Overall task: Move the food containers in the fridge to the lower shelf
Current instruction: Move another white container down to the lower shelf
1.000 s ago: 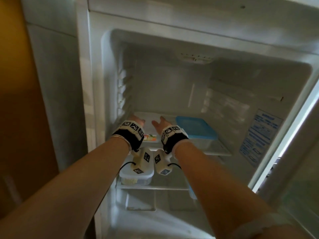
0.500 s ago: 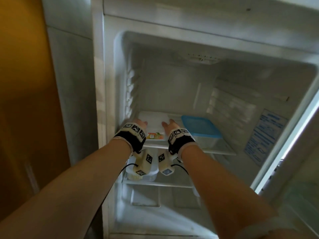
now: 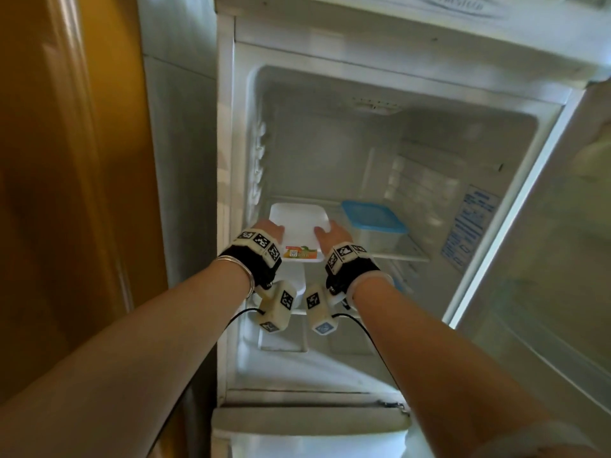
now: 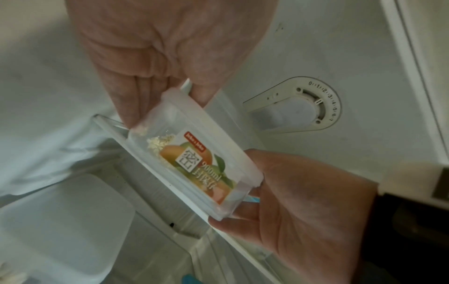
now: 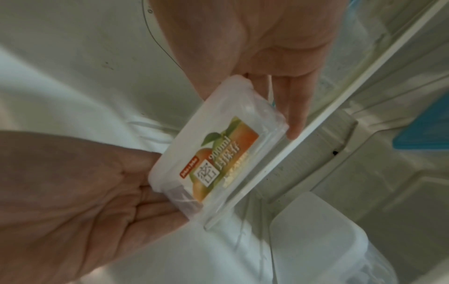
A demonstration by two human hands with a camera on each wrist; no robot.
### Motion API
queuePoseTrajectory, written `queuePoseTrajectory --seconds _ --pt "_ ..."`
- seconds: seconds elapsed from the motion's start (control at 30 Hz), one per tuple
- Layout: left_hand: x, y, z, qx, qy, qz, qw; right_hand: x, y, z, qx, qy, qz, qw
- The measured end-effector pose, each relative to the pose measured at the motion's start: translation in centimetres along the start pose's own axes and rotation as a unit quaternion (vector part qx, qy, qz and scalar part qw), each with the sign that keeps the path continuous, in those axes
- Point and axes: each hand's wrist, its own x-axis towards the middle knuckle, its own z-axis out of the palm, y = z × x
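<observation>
A clear container with a white lid (image 3: 299,226) and a fruit label stands at the front left of the upper shelf (image 3: 403,257). My left hand (image 3: 264,231) grips its left side and my right hand (image 3: 330,236) its right side, thumbs on the lid. The left wrist view shows the labelled container (image 4: 194,163) between the left hand (image 4: 160,92) and the right hand (image 4: 303,211). In the right wrist view the container (image 5: 218,153) juts over the shelf's edge, held by the right hand (image 5: 255,86). A blue-lidded container (image 3: 373,219) sits beside it.
Another white-lidded container (image 3: 299,285) stands on the lower shelf right below my hands, partly hidden by the wrist cameras. The fridge door (image 3: 545,259) hangs open at the right. A thermostat dial (image 4: 303,105) sits on the ceiling. A wooden panel (image 3: 66,193) stands left.
Both hands have closed on the sides of the white-lidded container and drawn it slightly toward the shelf's front edge. The blue-lidded container has not moved.
</observation>
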Motion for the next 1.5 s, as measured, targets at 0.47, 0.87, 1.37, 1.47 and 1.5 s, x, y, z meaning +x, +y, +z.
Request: queuePoseTrajectory --seconds 0.47,0.87,1.37,1.47,1.5 --pt "-5.3 -1.6 1.1 0.072 0.041 -0.014 0.996 -5.0 3.5 -0.6 0.006 -0.044 -0.051 0.998" --pt "-9.2 -4.3 3.9 0.152 0.007 0.0 0.988 -7.9 6.8 -0.7 -0.029 -0.06 -0.059 0.996" --pt "1.0 -8.9 6.6 0.337 -0.1 -0.043 0.935 -1.5 9.2 5.1 -0.1 -0.105 0.027 0.989" --pt "2.8 -9.6 7.5 0.289 -0.098 -0.076 0.949 -0.5 9.1 5.3 -0.124 -0.102 0.025 0.987" --pt "3.5 -10.1 7.6 0.251 -0.089 -0.086 0.96 -0.2 9.0 5.2 -0.123 -0.1 0.023 0.987"
